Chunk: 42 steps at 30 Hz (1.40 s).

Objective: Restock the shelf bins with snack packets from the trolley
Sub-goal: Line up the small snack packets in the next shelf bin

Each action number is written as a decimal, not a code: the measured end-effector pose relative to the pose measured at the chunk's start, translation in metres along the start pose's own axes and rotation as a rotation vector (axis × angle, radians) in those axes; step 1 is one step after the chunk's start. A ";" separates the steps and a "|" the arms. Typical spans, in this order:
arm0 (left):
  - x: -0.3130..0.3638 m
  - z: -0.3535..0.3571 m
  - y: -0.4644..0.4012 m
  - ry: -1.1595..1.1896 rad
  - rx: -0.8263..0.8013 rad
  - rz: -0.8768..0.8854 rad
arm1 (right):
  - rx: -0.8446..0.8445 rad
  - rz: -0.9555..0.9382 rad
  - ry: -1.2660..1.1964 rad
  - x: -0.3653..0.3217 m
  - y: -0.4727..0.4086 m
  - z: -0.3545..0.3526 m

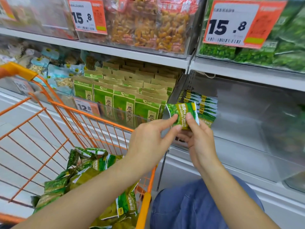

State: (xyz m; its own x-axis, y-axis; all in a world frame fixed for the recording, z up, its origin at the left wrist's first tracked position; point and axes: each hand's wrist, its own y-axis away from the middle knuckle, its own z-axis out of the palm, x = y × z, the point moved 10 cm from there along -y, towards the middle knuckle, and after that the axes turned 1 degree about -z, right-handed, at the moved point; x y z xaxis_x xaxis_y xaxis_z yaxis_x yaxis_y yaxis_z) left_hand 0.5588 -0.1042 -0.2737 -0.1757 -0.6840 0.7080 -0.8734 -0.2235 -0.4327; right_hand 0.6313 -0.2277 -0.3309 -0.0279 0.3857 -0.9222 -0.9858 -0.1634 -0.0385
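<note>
A small green pea packet (181, 115) is held up between both hands. The left hand (148, 142) pinches its lower edge, and the right hand (200, 142) grips it from below, thumb on the front. Just behind it, a clear bin (239, 116) holds a short row of the same packets. More packets lie in the orange trolley (54, 123) under the left arm. I think this one goes into the row next, standing up straight.

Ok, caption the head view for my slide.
Both hands, left hand and right hand, hold a green pea packet beside the orange trolley.
</note>
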 end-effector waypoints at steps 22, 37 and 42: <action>-0.002 0.068 -0.027 -0.081 0.097 -0.095 | 0.105 -0.130 0.985 -0.086 -0.081 -0.125; 0.007 0.100 -0.024 -0.053 -0.020 -0.127 | -0.039 0.191 1.479 -0.009 -0.138 -0.113; 0.005 0.058 -0.041 -0.024 -0.019 -0.127 | 0.040 -0.033 1.686 -0.050 -0.126 -0.102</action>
State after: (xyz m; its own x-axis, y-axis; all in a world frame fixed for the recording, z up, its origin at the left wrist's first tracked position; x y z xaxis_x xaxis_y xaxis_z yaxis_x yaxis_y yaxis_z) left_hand 0.6201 -0.1384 -0.2848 -0.0527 -0.6672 0.7430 -0.8964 -0.2962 -0.3296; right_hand 0.7736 -0.3192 -0.3193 0.1609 -0.9474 -0.2766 -0.9863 -0.1442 -0.0799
